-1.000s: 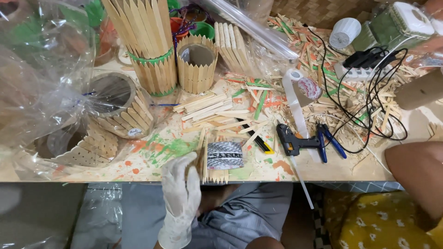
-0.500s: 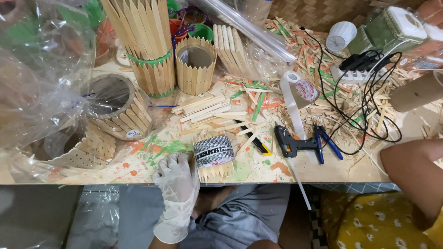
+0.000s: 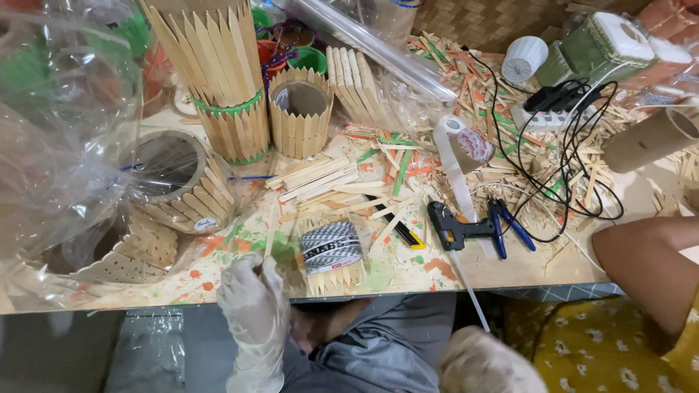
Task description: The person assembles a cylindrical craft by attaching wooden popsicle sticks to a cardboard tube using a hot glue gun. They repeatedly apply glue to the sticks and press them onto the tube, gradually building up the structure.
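**Pinching a wooden stick at the edge of a craft table**

Spreading across nearly the whole view: a paint-spattered work table (image 3: pixel 408 273), littered with wood slivers and offcuts. Crowding its left side, crumpled clear plastic bags (image 3: pixel 54 145), partly wrapping a tipped-over stick-clad holder (image 3: pixel 178 185) and a flatter woven-looking piece (image 3: pixel 135 255) beside it. Standing upright at the back, a tall stick cylinder (image 3: pixel 218 80) banded in green, with a shorter stick cup (image 3: pixel 300 113) just to its right. Lying slantwise behind them, a long clear tube (image 3: pixel 378 47). Tangling over the right half, black cables (image 3: pixel 561 167) near a cardboard tube (image 3: pixel 648 138) at the far right edge. Resting in the middle, a loose pile of flat wooden sticks (image 3: pixel 320 178). Lying near the front edge, a black glue gun (image 3: pixel 455 229) and blue-handled pliers (image 3: pixel 506 229) just beside it.

Reaching up from below, the gloved left hand (image 3: pixel 251 295), closing its fingertips (image 3: pixel 258 266) on a single thin wooden stick (image 3: pixel 271 229) and holding it nearly upright over the table edge. Sitting just to the right of that hand, close but apart, a small stick bundle wrapped in a black-and-white patterned band (image 3: pixel 332 251). Showing only as a blurred pale shape at the bottom, the right hand (image 3: pixel 480 364); impossible telling whether open or closed. Leaning in at the right edge, another person's bare arm (image 3: pixel 648 262).
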